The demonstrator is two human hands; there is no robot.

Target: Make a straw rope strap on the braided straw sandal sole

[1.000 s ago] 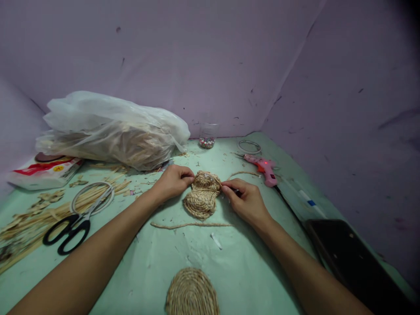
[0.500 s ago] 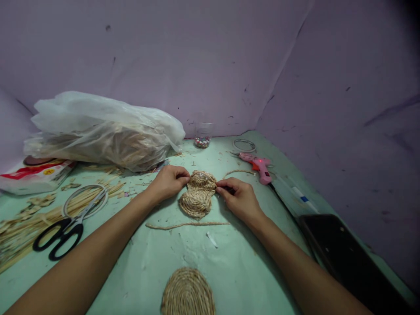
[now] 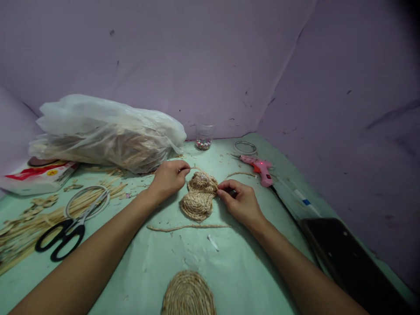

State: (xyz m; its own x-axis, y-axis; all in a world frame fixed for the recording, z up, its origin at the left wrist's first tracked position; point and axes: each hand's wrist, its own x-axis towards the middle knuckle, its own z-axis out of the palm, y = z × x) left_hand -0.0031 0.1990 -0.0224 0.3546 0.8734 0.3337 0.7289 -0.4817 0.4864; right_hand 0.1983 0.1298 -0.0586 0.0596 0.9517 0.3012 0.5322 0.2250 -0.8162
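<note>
A small slipper-shaped piece of coiled straw rope (image 3: pixel 197 201) lies on the table between my hands. My left hand (image 3: pixel 170 176) pinches one end of a thin twisted cord (image 3: pixel 197 169), which arches over the far part of the piece. At the piece's right edge, my right hand (image 3: pixel 239 197) is closed, thumb and forefinger pressed together where the cord meets the rim. Its exact hold is partly hidden. A loose length of cord (image 3: pixel 188 227) lies just on the near side. Closer to me sits an oval coiled sole (image 3: pixel 189 294), cut off by the frame.
Scissors (image 3: pixel 70 229) and straw strips (image 3: pixel 36 227) lie on the left, below a plastic bag (image 3: pixel 108 135). At the back stands a cup of beads (image 3: pixel 203 142). A pink glue gun (image 3: pixel 259 167), a ring (image 3: pixel 245 148) and a dark phone (image 3: pixel 344 258) are on the right.
My left hand has drawn the cord up and away from the piece's far left edge, so it now arches free. My right hand stays at the right edge.
</note>
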